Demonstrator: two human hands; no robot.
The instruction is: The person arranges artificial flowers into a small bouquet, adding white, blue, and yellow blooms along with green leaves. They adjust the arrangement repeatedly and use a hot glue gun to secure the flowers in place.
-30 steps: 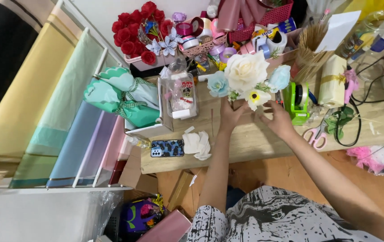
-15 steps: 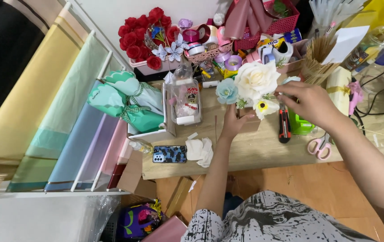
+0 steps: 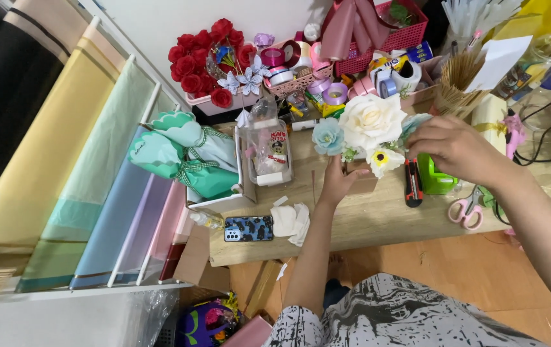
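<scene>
My left hand [image 3: 338,181] grips the stems of a small flower bunch from below, over the wooden table [image 3: 365,222]. The bunch has a large cream rose [image 3: 370,119], a pale blue flower [image 3: 328,136] on its left and a small white daisy with a yellow centre [image 3: 383,159]. My right hand [image 3: 456,148] is curled at the bunch's right side, fingers touching the bluish bloom there. Just below that hand lie a red and black cutter [image 3: 412,182] and a green tool [image 3: 436,178].
Pink scissors [image 3: 467,210], a phone in a patterned case [image 3: 248,228] and crumpled tissue [image 3: 291,220] lie near the table's front edge. Red roses [image 3: 201,61], ribbon rolls and baskets crowd the back. Wrapped teal bouquets [image 3: 188,157] and hanging paper rolls [image 3: 63,167] stand left.
My right hand has risen from the green tool on the table to the right side of the bunch. The left hand keeps hold of the stems.
</scene>
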